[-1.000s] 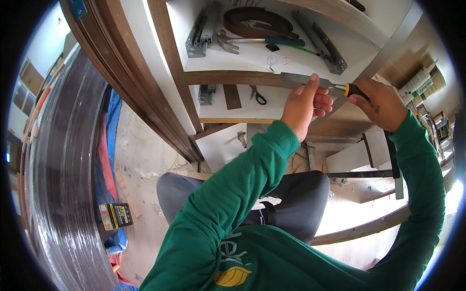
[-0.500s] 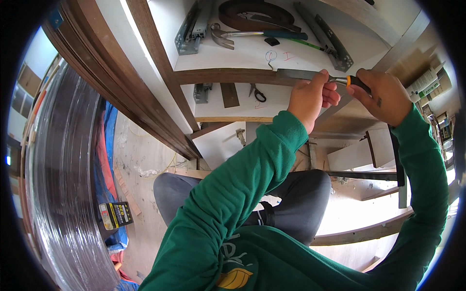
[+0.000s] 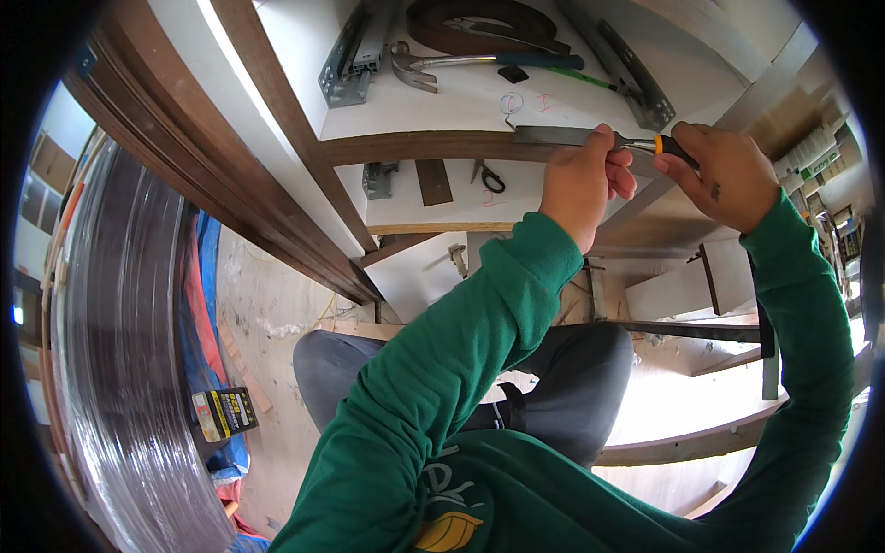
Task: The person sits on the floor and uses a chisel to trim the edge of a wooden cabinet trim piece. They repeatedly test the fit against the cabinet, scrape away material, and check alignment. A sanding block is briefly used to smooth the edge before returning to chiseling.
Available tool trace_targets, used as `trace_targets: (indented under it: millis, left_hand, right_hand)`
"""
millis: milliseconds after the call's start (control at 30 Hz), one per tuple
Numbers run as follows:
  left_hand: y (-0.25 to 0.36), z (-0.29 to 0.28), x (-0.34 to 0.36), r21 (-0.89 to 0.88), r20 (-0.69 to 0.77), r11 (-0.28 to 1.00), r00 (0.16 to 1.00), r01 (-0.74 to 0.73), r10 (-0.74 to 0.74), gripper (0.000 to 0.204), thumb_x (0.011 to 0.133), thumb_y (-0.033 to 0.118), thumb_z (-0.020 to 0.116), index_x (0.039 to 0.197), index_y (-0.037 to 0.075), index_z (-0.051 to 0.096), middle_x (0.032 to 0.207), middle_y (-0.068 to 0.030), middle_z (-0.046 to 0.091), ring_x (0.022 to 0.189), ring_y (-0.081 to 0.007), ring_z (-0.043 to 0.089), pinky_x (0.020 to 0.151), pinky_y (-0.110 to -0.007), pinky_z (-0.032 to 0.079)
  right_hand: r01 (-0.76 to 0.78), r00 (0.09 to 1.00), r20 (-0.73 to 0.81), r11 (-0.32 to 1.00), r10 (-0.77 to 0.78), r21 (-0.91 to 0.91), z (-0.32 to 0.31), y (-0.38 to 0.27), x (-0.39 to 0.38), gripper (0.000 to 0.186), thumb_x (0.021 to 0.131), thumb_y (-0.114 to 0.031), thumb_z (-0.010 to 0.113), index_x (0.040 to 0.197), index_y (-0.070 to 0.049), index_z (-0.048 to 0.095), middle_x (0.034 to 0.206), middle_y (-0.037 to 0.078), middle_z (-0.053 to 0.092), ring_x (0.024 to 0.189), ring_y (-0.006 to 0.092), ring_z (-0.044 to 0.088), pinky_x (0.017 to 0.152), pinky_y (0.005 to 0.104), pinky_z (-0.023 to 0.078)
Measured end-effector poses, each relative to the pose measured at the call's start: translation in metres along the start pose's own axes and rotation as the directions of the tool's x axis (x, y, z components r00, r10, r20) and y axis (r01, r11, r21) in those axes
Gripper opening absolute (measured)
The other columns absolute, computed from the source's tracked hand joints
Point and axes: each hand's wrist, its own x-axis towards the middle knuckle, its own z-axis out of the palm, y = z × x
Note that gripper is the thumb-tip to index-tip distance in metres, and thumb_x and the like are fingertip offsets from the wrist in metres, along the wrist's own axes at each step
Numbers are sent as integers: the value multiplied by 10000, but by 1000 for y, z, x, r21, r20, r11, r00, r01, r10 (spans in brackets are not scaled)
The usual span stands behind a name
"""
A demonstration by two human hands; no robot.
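Both hands on a chisel along the shelf's edge

At the upper right of the frame, the person's right hand (image 3: 724, 175) is wrapped around the dark, yellow-banded handle of a chisel (image 3: 558, 135). The left hand (image 3: 583, 189), just beside it, grasps the blade near the shank, thumb on top and fingers curled below; how much the fingers touch the underside cannot be told. The blade points left and lies nearly in line with the brown front edge (image 3: 415, 147) of the upper shelf (image 3: 461, 115). The split hold probably lets the right hand set the angle while the left thumb keeps the flat blade steady; whether steel meets wood is unclear.

Farther back, at the top of the frame, a claw hammer (image 3: 461, 61) lies crosswise in front of a brown coil (image 3: 429, 23), between metal drawer runners (image 3: 353, 64) at either side. They seem parked there to stay within reach. On the lower shelf (image 3: 389, 210), near the centre, scissors (image 3: 485, 172) rest beside a brown strip (image 3: 433, 182).
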Motion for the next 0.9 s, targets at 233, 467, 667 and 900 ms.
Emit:
trace_targets:
  millis: [233, 467, 667, 900]
  left_hand:
    - [-6, 6, 1, -87, -3, 996, 1000, -28, 28, 420, 1044, 381, 539, 846, 36, 674, 663, -64, 661, 627, -173, 617, 688, -310, 444]
    - [-5, 2, -1, -81, -12, 994, 998, -69, 69, 419, 1034, 380, 555, 848, 26, 680, 668, -68, 668, 638, -169, 624, 704, -308, 441]
    - [-2, -1, -2, -97, 8, 993, 998, -60, 61, 412, 1029, 371, 558, 868, 13, 682, 691, -80, 680, 654, -160, 625, 715, -304, 434]
    - [0, 0, -2, -105, 0, 990, 996, -92, 92, 407, 1022, 347, 567, 915, -29, 681, 750, -111, 697, 709, -193, 666, 766, -310, 471]
  right_hand:
    - [26, 1000, -15, 999, -26, -27, -1, 4, 0, 467, 1027, -479, 599, 941, -21, 633, 786, 235, 630, 764, 459, 630, 672, 520, 484]
    - [12, 1000, -1, 999, -12, -35, 1, -3, 0, 456, 1028, -475, 603, 940, -28, 634, 773, 224, 623, 764, 454, 633, 667, 514, 478]
    - [52, 998, -28, 997, -54, -49, 4, -3, 1, 419, 1026, -416, 634, 924, -14, 582, 775, 208, 598, 716, 443, 607, 641, 502, 449]
    - [19, 1000, 2, 999, -19, -36, 0, -4, 5, 460, 1034, -473, 592, 926, -28, 626, 780, 222, 622, 751, 452, 630, 661, 513, 464]
